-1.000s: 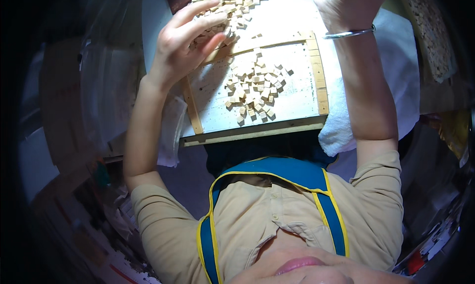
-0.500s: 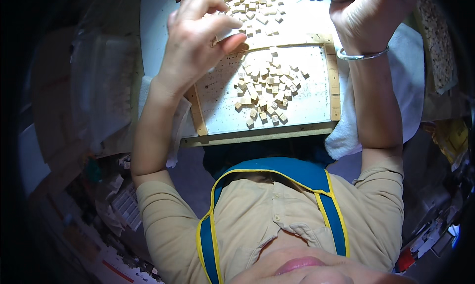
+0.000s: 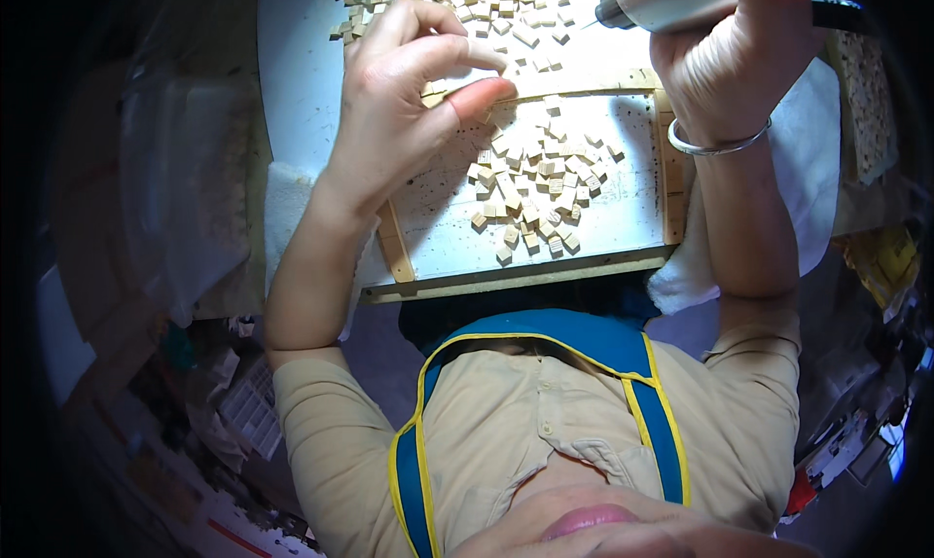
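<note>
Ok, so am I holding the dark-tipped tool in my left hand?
No, the dark-tipped tool is in your right hand, above the wrist wearing the silver bracelet.

A translucent, bottle-like tool with a dark nose and thin tip [image 3: 664, 1] lies sideways at far right, tip pointing left. Small, pale wooden cubes [image 3: 556, 185] sit jumbled near; others spread farther away.
</note>
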